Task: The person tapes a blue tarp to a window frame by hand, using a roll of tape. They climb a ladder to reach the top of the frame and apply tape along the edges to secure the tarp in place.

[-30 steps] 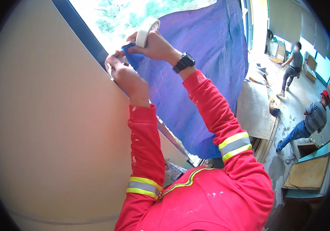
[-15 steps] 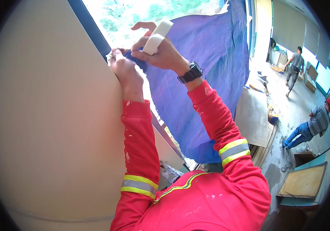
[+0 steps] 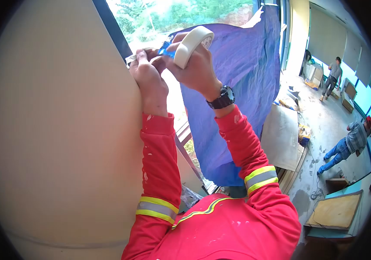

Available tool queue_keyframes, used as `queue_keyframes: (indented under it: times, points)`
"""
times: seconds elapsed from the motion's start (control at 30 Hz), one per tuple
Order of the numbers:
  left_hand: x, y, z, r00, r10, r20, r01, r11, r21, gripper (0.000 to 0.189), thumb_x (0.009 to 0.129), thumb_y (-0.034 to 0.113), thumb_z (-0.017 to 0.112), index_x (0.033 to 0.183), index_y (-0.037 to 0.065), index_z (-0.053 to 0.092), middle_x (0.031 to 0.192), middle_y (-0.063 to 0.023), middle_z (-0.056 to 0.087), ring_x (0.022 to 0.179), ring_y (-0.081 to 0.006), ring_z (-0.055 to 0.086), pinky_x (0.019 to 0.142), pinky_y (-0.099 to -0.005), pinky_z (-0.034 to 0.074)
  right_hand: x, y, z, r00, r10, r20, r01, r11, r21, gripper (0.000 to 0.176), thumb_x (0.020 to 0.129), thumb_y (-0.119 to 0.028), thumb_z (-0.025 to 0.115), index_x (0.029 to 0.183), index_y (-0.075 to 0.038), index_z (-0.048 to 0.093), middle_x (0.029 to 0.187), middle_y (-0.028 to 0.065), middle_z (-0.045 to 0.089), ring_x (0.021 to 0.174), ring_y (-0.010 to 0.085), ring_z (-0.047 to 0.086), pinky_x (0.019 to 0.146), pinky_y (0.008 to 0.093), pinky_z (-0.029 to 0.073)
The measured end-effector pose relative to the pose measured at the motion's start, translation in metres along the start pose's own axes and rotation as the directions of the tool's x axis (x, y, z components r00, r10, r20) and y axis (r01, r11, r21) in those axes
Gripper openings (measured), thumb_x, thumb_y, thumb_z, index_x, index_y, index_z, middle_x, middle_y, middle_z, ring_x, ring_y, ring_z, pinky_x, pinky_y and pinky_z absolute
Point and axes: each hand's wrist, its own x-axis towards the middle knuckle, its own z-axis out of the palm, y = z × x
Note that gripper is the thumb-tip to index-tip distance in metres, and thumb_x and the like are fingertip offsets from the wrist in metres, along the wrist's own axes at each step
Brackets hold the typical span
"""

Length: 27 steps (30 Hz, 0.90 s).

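Bent fingers (image 3: 144,58) of the left hand (image 3: 148,76) press on the edge of the dark window frame (image 3: 112,32), closed on the top corner of a blue tarp (image 3: 237,86). A pale scrap of tape shows under them at the frame's edge, and how far it runs cannot be told. Just beside the frame on its glass side, the right hand (image 3: 196,69) meets the left, knuckle to knuckle. Its fingers are curled shut around a roll of tape (image 3: 193,40), which stands on edge above the knuckles, and its fingertips nip the same blue corner. A black wristwatch (image 3: 222,99) sits on the right wrist, and both arms wear red sleeves with reflective bands.

From the frame the tarp hangs down and away across the glass. Its near edge stands off the frame, leaving a strip of bright window bare between them. On the frame's other side a plain beige wall (image 3: 55,130) runs flat, close against the left forearm.

Well away from the frame, beyond the tarp's far edge, a plywood sheet (image 3: 283,136) leans and open concrete floor (image 3: 324,125) stretches out. There one person (image 3: 353,141) bends low and another person (image 3: 333,73) stands farther off, both well apart from the hands.
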Motion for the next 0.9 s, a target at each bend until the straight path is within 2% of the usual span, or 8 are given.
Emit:
queue_keyframes:
  times: [0.13, 0.23, 0.3, 0.4, 0.53, 0.63, 0.67, 0.9]
  points:
    - [-0.010, 0.000, 0.004, 0.999, -0.011, -0.053, 0.011, 1.000, 0.002, 0.028, 0.105, 0.018, 0.035, 0.092, 0.002, 0.054, 0.079, -0.0063, 0.056, 0.063, -0.0165, 0.055, 0.060, -0.0277, 0.048, -0.012, -0.004, 0.012, 0.990, 0.102, -0.099, -0.072, 0.961, 0.268, 0.013, 0.075, -0.004, 0.076, 0.086, -0.003, 0.070, 0.078, 0.0117, 0.069, 0.074, 0.0245, 0.069, 0.065, 0.0324, 0.054]
    - [-0.002, -0.009, 0.009, 0.997, 0.029, -0.075, -0.028, 1.000, 0.011, 0.027, 0.105, 0.020, 0.036, 0.091, 0.004, 0.053, 0.079, -0.0057, 0.056, 0.065, -0.0162, 0.055, 0.059, -0.0291, 0.046, -0.020, -0.010, 0.020, 0.951, 0.234, -0.203, -0.126, 0.891, 0.436, 0.009, 0.077, 0.000, 0.075, 0.082, -0.002, 0.068, 0.081, 0.0109, 0.069, 0.074, 0.0201, 0.068, 0.064, 0.0309, 0.053]
    - [0.006, -0.014, 0.014, 0.991, -0.026, -0.130, 0.014, 0.996, -0.086, 0.033, 0.106, 0.021, 0.031, 0.085, 0.005, 0.049, 0.066, -0.0035, 0.049, 0.051, -0.0137, 0.048, 0.054, -0.0286, 0.049, -0.028, -0.013, 0.022, 0.939, 0.275, -0.205, -0.154, 0.872, 0.464, 0.010, 0.079, 0.002, 0.074, 0.082, -0.003, 0.066, 0.086, 0.0087, 0.068, 0.074, 0.0147, 0.065, 0.063, 0.0296, 0.052]
    - [0.014, -0.022, 0.010, 0.984, -0.096, -0.152, 0.082, 0.992, -0.092, 0.030, 0.106, 0.021, 0.030, 0.088, 0.006, 0.048, 0.070, -0.0031, 0.049, 0.054, -0.0117, 0.047, 0.054, -0.0275, 0.047, -0.040, -0.016, 0.021, 0.932, 0.266, -0.246, -0.129, 0.878, 0.461, 0.012, 0.082, 0.002, 0.073, 0.085, -0.003, 0.062, 0.091, 0.0077, 0.065, 0.073, 0.0109, 0.060, 0.060, 0.0278, 0.050]
    - [0.027, -0.028, 0.020, 0.952, -0.223, -0.209, 0.154, 0.940, -0.304, 0.024, 0.105, 0.024, 0.031, 0.097, 0.007, 0.046, 0.080, -0.0035, 0.051, 0.060, -0.0108, 0.048, 0.052, -0.0258, 0.044, -0.055, -0.021, 0.020, 0.857, 0.455, -0.241, -0.209, 0.734, 0.646, 0.011, 0.084, 0.004, 0.070, 0.085, -0.001, 0.060, 0.096, 0.0077, 0.063, 0.074, 0.0079, 0.056, 0.062, 0.0246, 0.047]
    - [0.044, -0.034, 0.025, 0.933, -0.254, -0.255, 0.175, 0.939, -0.294, 0.018, 0.102, 0.017, 0.036, 0.100, 0.006, 0.050, 0.081, -0.0034, 0.052, 0.066, -0.0151, 0.050, 0.063, -0.0301, 0.044, -0.059, -0.022, 0.016, 0.827, 0.530, -0.186, -0.257, 0.652, 0.713, 0.010, 0.086, 0.004, 0.068, 0.085, -0.001, 0.060, 0.098, 0.0072, 0.063, 0.079, 0.0076, 0.056, 0.064, 0.0237, 0.047]
    - [0.047, -0.037, 0.026, 0.957, -0.215, -0.193, 0.133, 0.921, -0.366, 0.019, 0.103, 0.022, 0.032, 0.097, 0.009, 0.043, 0.074, -0.0020, 0.047, 0.053, -0.0121, 0.039, 0.046, -0.0268, 0.034, -0.059, -0.020, 0.016, 0.828, 0.534, -0.174, -0.271, 0.652, 0.708, 0.009, 0.086, 0.003, 0.068, 0.085, 0.000, 0.060, 0.098, 0.0073, 0.063, 0.080, 0.0075, 0.056, 0.065, 0.0237, 0.047]
    - [0.074, -0.057, 0.030, 0.932, -0.282, -0.226, 0.195, 0.919, -0.344, 0.024, 0.103, 0.026, 0.034, 0.093, 0.009, 0.048, 0.069, -0.0010, 0.047, 0.049, -0.0126, 0.036, 0.045, -0.0283, 0.031, -0.076, -0.005, 0.029, 0.792, 0.586, -0.170, -0.339, 0.653, 0.677, 0.008, 0.087, 0.002, 0.068, 0.084, 0.000, 0.060, 0.098, 0.0074, 0.062, 0.082, 0.0078, 0.056, 0.068, 0.0250, 0.047]
